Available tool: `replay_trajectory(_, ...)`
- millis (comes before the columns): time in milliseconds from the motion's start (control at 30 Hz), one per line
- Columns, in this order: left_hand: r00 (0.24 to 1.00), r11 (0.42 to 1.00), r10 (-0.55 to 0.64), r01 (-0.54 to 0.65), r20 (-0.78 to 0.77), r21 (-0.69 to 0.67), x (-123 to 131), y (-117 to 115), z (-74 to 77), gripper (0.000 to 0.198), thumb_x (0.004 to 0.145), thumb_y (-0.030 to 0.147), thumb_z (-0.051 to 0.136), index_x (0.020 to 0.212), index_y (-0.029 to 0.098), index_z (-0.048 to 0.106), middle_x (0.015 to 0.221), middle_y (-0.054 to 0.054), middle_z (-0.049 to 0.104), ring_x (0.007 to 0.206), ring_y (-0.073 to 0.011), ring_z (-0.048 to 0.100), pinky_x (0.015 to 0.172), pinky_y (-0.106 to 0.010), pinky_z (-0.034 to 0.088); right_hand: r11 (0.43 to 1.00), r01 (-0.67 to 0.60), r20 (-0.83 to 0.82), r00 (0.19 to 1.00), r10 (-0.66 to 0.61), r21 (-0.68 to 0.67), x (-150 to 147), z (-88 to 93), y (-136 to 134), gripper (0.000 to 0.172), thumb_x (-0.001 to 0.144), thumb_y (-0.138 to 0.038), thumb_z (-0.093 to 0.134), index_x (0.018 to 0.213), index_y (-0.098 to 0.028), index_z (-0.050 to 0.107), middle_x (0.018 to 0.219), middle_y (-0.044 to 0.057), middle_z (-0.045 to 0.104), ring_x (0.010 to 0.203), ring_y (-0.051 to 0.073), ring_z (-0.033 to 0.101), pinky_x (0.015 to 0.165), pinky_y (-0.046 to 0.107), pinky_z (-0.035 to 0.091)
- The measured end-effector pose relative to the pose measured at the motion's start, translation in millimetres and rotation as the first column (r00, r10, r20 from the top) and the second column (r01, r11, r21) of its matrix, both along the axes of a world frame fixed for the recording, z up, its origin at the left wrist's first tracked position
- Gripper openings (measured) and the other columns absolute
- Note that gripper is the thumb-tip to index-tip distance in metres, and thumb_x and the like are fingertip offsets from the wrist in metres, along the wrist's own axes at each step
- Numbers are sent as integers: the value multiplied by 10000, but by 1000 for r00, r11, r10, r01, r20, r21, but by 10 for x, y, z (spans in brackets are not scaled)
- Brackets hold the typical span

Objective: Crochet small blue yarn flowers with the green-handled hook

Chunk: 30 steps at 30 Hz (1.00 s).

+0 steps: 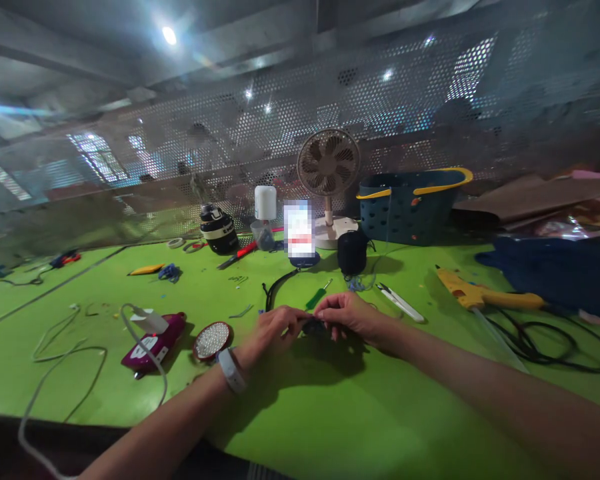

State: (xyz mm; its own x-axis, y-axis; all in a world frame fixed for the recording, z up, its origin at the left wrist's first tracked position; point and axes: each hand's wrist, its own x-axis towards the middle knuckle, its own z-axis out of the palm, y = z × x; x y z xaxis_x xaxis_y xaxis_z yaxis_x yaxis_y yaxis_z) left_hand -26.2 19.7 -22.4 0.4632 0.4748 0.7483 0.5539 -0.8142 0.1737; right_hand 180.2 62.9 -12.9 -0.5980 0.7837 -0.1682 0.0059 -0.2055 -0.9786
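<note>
My left hand (273,331) and my right hand (347,315) meet over the green table (330,413), both pinched on a small dark piece (313,327) held between their fingertips. What the piece is I cannot make out. A thin black band (276,288) curves up from beside my left fingers. On my left wrist sits a pale wristband (231,371). Just beyond my hands lie a green-handled screwdriver (318,295) and a dark spool of thread (353,253).
To the left lie a magenta device (153,341) with a white cable and a round studded red disc (213,340). A yellow glue gun (473,292) with black cord and white snips (400,302) lie right. A fan (329,167), blue basket (407,207) and bottles stand behind.
</note>
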Motion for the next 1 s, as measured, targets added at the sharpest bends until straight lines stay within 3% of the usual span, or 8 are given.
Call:
replay_trajectory(233,1000,999,-22,22,-6,34,2,-1,31,180,869,71,572,777,191,474,840,-30,743,654,-105,686,536,-190,530,999,5,67,998,-8,49,4,59,-33,146,777,-285,670,780,-145,627,580,-40,592,378,31,489,346,149,307)
replay_trajectory(467,1000,1000,-16,16,2,-8,25,-11,43,183,890,120,575,761,195,469,836,-21,746,667,-104,690,554,-194,531,974,-37,239,971,-18,225,-12,89,-98,129,847,-300,582,871,-174,600,527,-75,525,378,60,440,367,172,316)
replay_trajectory(700,996,997,-7,14,92,-76,52,-27,34,214,883,127,588,735,202,452,836,-24,746,730,-116,712,568,-205,553,815,12,261,944,-199,579,-16,160,-131,17,772,-171,645,765,-183,656,714,8,607,654,138,503,622,271,369)
replay_trajectory(867,991,995,17,-4,132,-99,54,-26,29,219,871,142,615,733,209,458,819,-11,749,697,-108,700,562,-210,551,780,38,233,944,-233,625,-7,134,-114,99,841,-224,566,813,-178,649,753,37,646,682,162,555,645,294,415)
replay_trajectory(1000,989,993,-14,31,148,-114,51,-10,16,233,869,154,609,707,204,450,821,-18,749,705,-110,703,560,-209,551,758,78,218,934,-283,648,3,149,-110,93,810,-240,606,764,-185,664,805,56,655,748,184,571,687,318,433)
